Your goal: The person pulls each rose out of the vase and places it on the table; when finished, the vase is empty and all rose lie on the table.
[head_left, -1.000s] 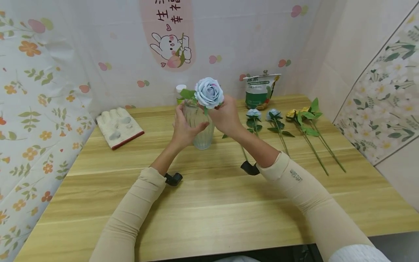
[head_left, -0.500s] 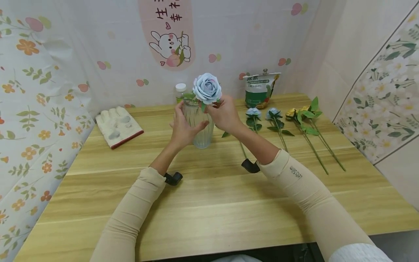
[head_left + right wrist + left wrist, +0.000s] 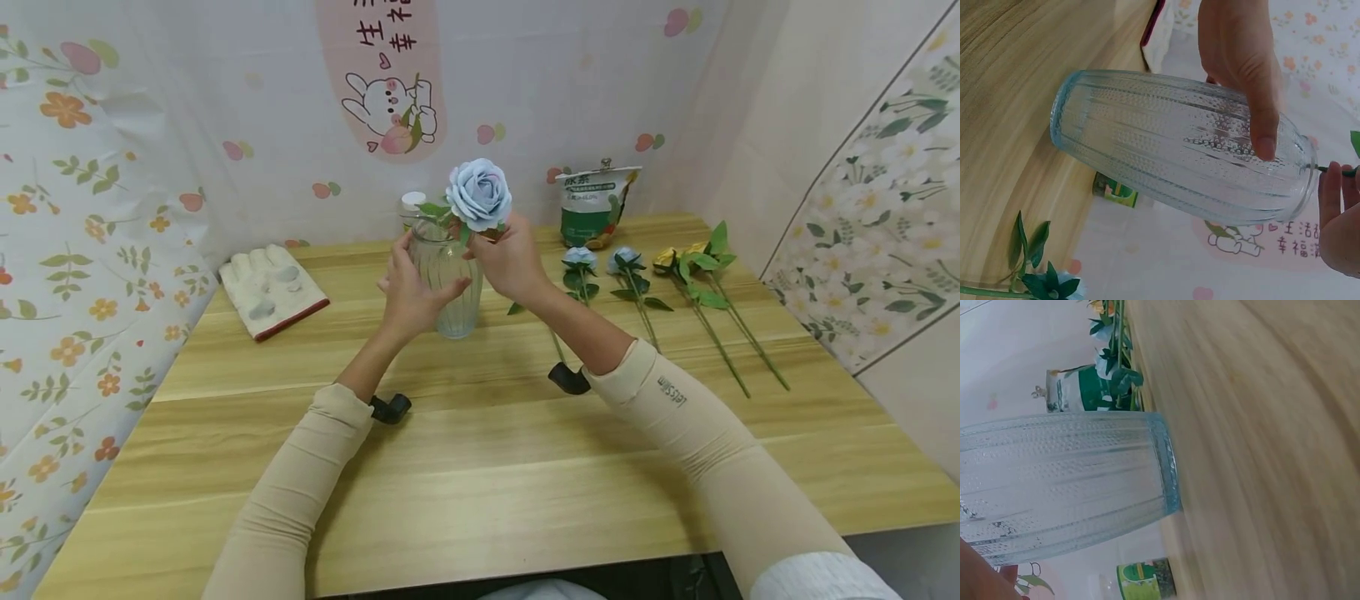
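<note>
In the head view my left hand (image 3: 411,292) grips the clear ribbed glass vase (image 3: 453,287) from its left side. The thumb lies across the vase front, as the right wrist view also shows. With its fingertips, my right hand (image 3: 512,260) pinches the stem of a pale blue artificial rose (image 3: 480,194) just above the vase mouth. In the right wrist view the green stem (image 3: 1333,170) enters the mouth; how deep it reaches is hard to tell. Green leaves stand out beside the bloom over the rim. Part of the rim hides behind the right fingers.
Right of the vase lie two more blue roses (image 3: 632,275) and yellow roses (image 3: 701,271). A green-and-white pouch (image 3: 596,208) stands at the back, and a white-capped bottle (image 3: 412,202) behind the vase. A white work glove (image 3: 273,292) lies at left.
The rose has risen slightly in my right hand, bloom going up. My left hand and the vase have shifted a little to the left.
</note>
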A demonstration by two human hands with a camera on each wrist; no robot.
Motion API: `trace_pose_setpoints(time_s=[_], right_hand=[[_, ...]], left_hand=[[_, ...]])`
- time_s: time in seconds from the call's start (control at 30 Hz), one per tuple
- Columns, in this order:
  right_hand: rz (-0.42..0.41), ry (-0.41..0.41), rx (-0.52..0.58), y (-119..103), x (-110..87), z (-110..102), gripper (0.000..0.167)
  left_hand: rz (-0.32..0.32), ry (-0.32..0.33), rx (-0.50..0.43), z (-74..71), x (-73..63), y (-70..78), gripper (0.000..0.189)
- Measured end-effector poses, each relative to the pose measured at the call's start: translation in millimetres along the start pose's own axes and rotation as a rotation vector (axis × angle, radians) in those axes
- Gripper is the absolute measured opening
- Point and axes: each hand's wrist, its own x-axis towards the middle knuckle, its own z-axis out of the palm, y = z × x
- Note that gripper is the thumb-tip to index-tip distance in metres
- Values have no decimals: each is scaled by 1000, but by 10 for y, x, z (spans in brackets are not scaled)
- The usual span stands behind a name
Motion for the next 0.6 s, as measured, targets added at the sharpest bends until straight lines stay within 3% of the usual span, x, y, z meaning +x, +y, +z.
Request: trace_pose_setpoints(time_s=[0.2, 0.43, 0.6], right_hand=[[3, -7, -12, 106, 69, 51, 27], [1, 10, -9, 120, 87, 89, 27], [-64, 38, -2, 90, 97, 90, 23]], left_hand=[[-19, -12, 59, -48, 6, -15, 110], [8, -10, 69, -105, -4, -27, 109], [7, -3, 67, -145, -7, -32, 106]])
